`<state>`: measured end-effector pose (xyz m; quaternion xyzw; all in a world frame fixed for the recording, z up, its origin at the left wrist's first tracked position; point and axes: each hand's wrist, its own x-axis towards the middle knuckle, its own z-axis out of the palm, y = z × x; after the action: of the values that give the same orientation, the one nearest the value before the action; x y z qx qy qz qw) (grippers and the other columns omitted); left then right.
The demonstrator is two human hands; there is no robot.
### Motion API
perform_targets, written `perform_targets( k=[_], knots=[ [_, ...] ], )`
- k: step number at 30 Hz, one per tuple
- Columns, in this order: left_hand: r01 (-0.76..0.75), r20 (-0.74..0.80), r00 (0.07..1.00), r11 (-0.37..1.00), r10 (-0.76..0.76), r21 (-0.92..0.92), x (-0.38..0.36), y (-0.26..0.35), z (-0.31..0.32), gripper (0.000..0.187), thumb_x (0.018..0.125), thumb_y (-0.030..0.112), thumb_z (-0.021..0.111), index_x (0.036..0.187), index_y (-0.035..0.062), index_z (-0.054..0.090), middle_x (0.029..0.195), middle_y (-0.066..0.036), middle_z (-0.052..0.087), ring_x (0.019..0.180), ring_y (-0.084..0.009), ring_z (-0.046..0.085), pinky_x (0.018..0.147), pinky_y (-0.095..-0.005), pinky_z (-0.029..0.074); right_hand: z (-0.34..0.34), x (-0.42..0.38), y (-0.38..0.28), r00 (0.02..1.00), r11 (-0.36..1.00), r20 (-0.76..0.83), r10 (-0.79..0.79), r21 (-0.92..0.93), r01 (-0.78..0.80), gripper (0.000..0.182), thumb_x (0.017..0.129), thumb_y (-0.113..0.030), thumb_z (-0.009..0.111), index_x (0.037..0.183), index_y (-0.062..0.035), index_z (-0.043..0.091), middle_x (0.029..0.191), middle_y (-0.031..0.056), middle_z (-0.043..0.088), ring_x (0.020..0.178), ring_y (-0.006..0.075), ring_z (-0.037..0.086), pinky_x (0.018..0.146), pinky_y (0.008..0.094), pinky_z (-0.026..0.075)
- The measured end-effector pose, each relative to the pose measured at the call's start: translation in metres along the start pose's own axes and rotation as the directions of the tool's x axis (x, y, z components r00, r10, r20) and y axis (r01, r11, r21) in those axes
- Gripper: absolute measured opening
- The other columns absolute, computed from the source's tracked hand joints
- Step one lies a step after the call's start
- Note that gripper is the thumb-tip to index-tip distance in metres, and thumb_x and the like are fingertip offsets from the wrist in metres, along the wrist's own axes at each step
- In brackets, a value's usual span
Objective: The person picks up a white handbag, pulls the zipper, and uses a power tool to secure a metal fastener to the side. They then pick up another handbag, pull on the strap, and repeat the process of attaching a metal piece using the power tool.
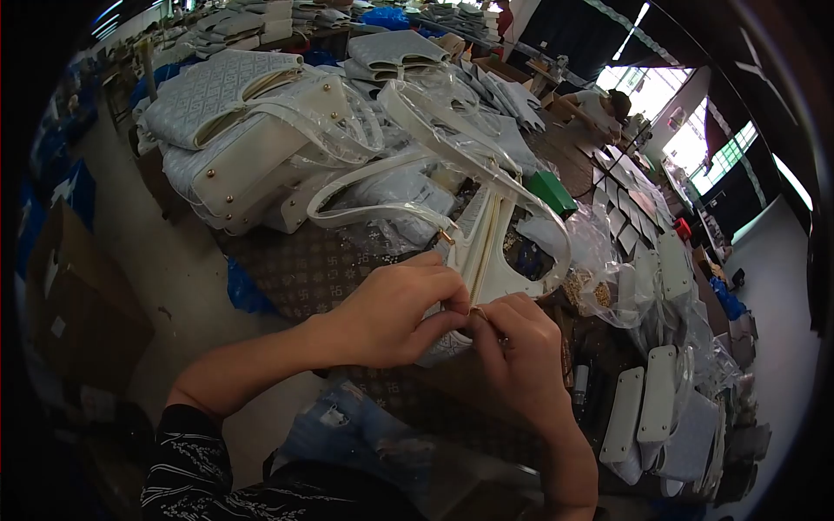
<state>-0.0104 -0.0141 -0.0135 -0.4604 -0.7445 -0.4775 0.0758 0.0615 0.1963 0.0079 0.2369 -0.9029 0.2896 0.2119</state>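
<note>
A white handbag (pixel 507 276) with two long pale handles lies in front of me, its zipper (pixel 483 247) running away from my body. At the near end of that zipper my two hands meet. My left hand (pixel 404 311) is closed, thumb and forefinger pinched at the zipper end. Close against it, my right hand (pixel 521 339) pinches the same spot with bent fingers. Whatever small part sits between the fingertips is hidden. One handle (pixel 369 213) loops to the left with clear plastic film around it; the other arches over the bag.
Stacked pale handbags (pixel 252 165) stand at the left back. A green box (pixel 551 193) and clear plastic bags (pixel 599 260) lie to the right. More bags (pixel 623 415) stand at the lower right. A cardboard box (pixel 78 304) is on the floor at left. Another person (pixel 599 113) bends over farther back.
</note>
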Motion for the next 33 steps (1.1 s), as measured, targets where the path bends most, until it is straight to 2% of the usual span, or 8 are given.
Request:
perform_targets(
  k=[3, 8, 16, 19, 21, 25, 27, 33],
  knots=[
    [-0.044, -0.011, 0.999, 0.998, 0.044, -0.035, -0.001, -0.005, 0.001, 0.012, 0.089, 0.005, 0.077, 0.098, 0.0043, 0.070, 0.091, -0.009, 0.069, 0.088, -0.0293, 0.062, 0.076, -0.0387, 0.052, 0.006, 0.000, -0.002, 0.999, 0.998, -0.038, 0.004, -0.062, -0.007, 0.004, 0.090, -0.002, 0.071, 0.092, 0.0004, 0.069, 0.085, 0.0148, 0.066, 0.081, 0.0362, 0.064, 0.072, 0.0465, 0.052],
    [-0.036, -0.029, 0.999, 0.999, 0.035, -0.041, -0.005, -0.004, 0.002, 0.011, 0.091, 0.004, 0.075, 0.101, 0.0047, 0.071, 0.093, -0.009, 0.070, 0.090, -0.0298, 0.062, 0.081, -0.0387, 0.052, 0.007, 0.002, -0.005, 0.999, 0.997, -0.047, -0.001, -0.075, -0.002, 0.005, 0.090, -0.002, 0.070, 0.091, 0.0009, 0.066, 0.084, 0.0158, 0.064, 0.082, 0.0376, 0.062, 0.072, 0.0481, 0.051],
    [-0.053, -0.071, 0.996, 0.998, 0.050, -0.030, -0.009, -0.001, 0.006, 0.011, 0.094, 0.004, 0.071, 0.105, 0.0053, 0.070, 0.094, -0.010, 0.069, 0.092, -0.0314, 0.062, 0.082, -0.0399, 0.052, -0.003, 0.006, -0.016, 0.998, 0.999, 0.055, 0.044, -0.031, -0.042, 0.006, 0.091, -0.001, 0.068, 0.089, 0.0034, 0.065, 0.082, 0.0167, 0.062, 0.083, 0.0383, 0.060, 0.073, 0.0491, 0.050],
    [-0.035, -0.068, 0.997, 0.999, 0.033, -0.018, -0.009, 0.002, 0.007, 0.012, 0.093, 0.004, 0.072, 0.105, 0.0052, 0.070, 0.093, -0.010, 0.068, 0.092, -0.0303, 0.063, 0.082, -0.0401, 0.052, 0.001, 0.004, -0.011, 0.998, 0.998, 0.032, 0.046, -0.043, -0.044, 0.005, 0.092, -0.001, 0.068, 0.091, 0.0034, 0.066, 0.084, 0.0166, 0.063, 0.083, 0.0377, 0.061, 0.073, 0.0480, 0.050],
    [0.057, -0.126, 0.989, 0.992, -0.072, -0.116, -0.009, 0.002, 0.009, 0.015, 0.091, 0.004, 0.075, 0.105, 0.0056, 0.070, 0.092, -0.010, 0.068, 0.090, -0.0284, 0.063, 0.079, -0.0392, 0.052, 0.003, 0.004, -0.007, 1.000, 1.000, 0.022, 0.019, -0.015, -0.019, 0.005, 0.093, -0.002, 0.068, 0.093, 0.0033, 0.067, 0.085, 0.0166, 0.064, 0.083, 0.0373, 0.061, 0.073, 0.0474, 0.050],
    [0.045, -0.194, 0.978, 0.985, -0.077, -0.164, -0.007, -0.002, 0.010, 0.018, 0.089, 0.004, 0.078, 0.105, 0.0059, 0.072, 0.092, -0.009, 0.069, 0.088, -0.0268, 0.064, 0.077, -0.0380, 0.052, 0.005, 0.004, -0.005, 1.000, 1.000, 0.028, 0.011, 0.027, -0.011, 0.006, 0.094, -0.002, 0.068, 0.096, 0.0032, 0.069, 0.087, 0.0163, 0.065, 0.084, 0.0368, 0.062, 0.073, 0.0456, 0.051],
    [0.024, -0.156, 0.987, 1.000, -0.022, 0.006, -0.006, 0.003, 0.008, 0.010, 0.091, 0.011, 0.076, 0.099, 0.0082, 0.072, 0.090, -0.007, 0.072, 0.090, -0.0314, 0.066, 0.078, -0.0428, 0.054, 0.004, 0.003, -0.003, 1.000, 0.999, 0.027, 0.010, 0.032, -0.011, 0.006, 0.094, -0.002, 0.068, 0.096, 0.0031, 0.069, 0.087, 0.0161, 0.065, 0.083, 0.0366, 0.062, 0.073, 0.0457, 0.051],
    [0.051, -0.196, 0.979, 0.999, -0.051, -0.008, -0.006, 0.006, 0.016, 0.007, 0.091, 0.011, 0.075, 0.098, 0.0083, 0.073, 0.087, -0.008, 0.072, 0.088, -0.0316, 0.066, 0.076, -0.0438, 0.054, -0.010, 0.003, 0.000, 0.995, 0.998, 0.096, 0.036, 0.057, -0.041, 0.008, 0.093, -0.003, 0.069, 0.099, 0.0024, 0.070, 0.090, 0.0157, 0.068, 0.084, 0.0362, 0.065, 0.075, 0.0448, 0.053]
  ],
)
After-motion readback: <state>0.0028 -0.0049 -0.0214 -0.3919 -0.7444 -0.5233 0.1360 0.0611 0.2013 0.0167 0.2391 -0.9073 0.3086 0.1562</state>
